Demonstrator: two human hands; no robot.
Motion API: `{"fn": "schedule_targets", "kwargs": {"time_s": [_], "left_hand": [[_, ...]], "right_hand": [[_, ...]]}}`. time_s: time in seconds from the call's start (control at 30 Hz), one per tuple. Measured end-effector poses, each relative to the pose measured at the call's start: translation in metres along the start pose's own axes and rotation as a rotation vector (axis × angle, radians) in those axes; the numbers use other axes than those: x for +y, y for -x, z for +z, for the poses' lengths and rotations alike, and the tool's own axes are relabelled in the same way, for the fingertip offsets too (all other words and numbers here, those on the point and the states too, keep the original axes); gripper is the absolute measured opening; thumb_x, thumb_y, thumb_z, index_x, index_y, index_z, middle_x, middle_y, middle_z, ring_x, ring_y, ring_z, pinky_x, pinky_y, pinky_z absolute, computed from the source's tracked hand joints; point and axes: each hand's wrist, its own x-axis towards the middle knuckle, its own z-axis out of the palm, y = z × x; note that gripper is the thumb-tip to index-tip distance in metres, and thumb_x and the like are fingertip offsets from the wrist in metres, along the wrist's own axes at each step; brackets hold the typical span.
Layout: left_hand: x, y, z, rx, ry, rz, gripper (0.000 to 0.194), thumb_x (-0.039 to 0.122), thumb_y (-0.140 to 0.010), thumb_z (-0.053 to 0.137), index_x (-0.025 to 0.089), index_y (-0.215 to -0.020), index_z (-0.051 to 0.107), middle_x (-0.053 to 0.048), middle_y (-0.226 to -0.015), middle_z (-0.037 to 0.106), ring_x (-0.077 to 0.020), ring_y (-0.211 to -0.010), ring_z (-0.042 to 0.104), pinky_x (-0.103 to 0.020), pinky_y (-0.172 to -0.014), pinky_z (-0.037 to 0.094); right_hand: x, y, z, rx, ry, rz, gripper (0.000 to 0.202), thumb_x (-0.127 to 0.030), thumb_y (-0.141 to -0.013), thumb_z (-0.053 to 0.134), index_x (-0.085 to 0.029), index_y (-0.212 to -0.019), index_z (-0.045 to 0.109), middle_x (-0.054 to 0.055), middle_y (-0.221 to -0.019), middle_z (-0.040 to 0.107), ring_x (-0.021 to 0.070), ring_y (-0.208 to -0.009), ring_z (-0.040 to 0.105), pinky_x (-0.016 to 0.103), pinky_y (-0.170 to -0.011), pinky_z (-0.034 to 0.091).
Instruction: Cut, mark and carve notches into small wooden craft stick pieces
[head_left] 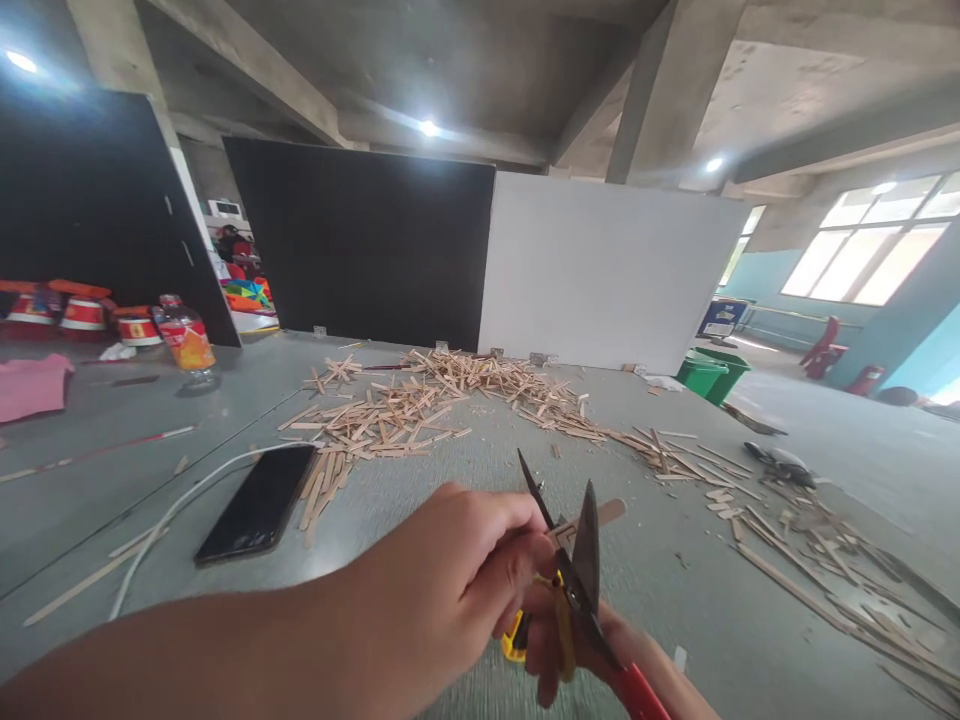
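- Presently a pair of snips (577, 570), with yellow and red grips, is held low in the frame, blades parted in a narrow V and pointing up and away from the wearer.
- A flat wooden stick (592, 518) is set crosswise between the open blades; its rounded end shows to the right of them, while the near end is hidden behind the left hand (450, 570).
- The left hand is curled closed, thumb and fingertips pinched on the stick just beside the blades; the forearm crosses the lower frame.
- The right hand (600, 650) is largely hidden beneath the left; fingers are seen wrapped about the grips, so the tool is judged to be held there, partly squeezed.
- Step judged in hand: the stick is positioned for a cut, not yet severed.
- Next move, as judged: the grips must be closed firmly while the stick is kept square to the blades and the left fingertips are kept clear of the edge.
- Around, on the grey table (465, 470): a heap of sticks (420, 400) well beyond the hands, offcuts (795, 540) scattered to the right, a dark phone (259, 503) with a white cable (172, 510) to the left, a bottle (187, 342) farther off.
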Motion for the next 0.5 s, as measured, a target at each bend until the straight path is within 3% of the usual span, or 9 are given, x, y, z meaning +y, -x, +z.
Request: {"fn": "schedule_targets", "kwargs": {"time_s": [0.13,0.23,0.37,0.5], "left_hand": [[0.000,0.000,0.002,0.019,-0.057,-0.009,0.035,0.028,-0.108,0.042,0.021,-0.081,0.063,0.007,-0.065,0.055,-0.0065,-0.057,0.043,-0.019,-0.054,0.033],[0.002,0.001,0.001,0.002,-0.085,-0.042,0.037,0.031,-0.108,0.043,0.021,-0.081,0.065,0.007,-0.066,0.056,-0.0058,-0.057,0.045,-0.018,-0.055,0.035],[0.003,0.002,0.000,-0.039,-0.112,-0.074,0.039,0.034,-0.109,0.041,0.022,-0.082,0.066,0.007,-0.066,0.056,-0.0052,-0.056,0.045,-0.016,-0.055,0.036],[0.003,0.002,-0.001,-0.044,-0.111,-0.103,0.040,0.036,-0.109,0.041,0.023,-0.083,0.067,0.008,-0.068,0.058,-0.0047,-0.055,0.043,-0.015,-0.052,0.035]], "right_hand": [[0.035,-0.018,-0.007,-0.060,-0.054,0.197,0.076,-0.088,-0.078,0.055,-0.022,-0.108,0.076,0.007,-0.073,0.068,0.0249,-0.064,0.068,0.041,-0.067,0.055],[0.049,-0.022,-0.014,-0.069,-0.080,0.263,0.071,-0.085,-0.076,0.062,-0.021,-0.104,0.076,0.006,-0.070,0.066,0.0245,-0.063,0.067,0.039,-0.064,0.054],[0.050,-0.022,-0.019,-0.089,-0.090,0.342,0.062,-0.078,-0.074,0.071,-0.019,-0.091,0.078,0.005,-0.065,0.063,0.0245,-0.060,0.067,0.039,-0.064,0.055],[0.043,-0.026,-0.010,-0.060,-0.080,0.350,0.060,-0.075,-0.085,0.060,-0.019,-0.070,0.074,0.003,-0.059,0.063,0.0221,-0.057,0.068,0.038,-0.065,0.056]]}}
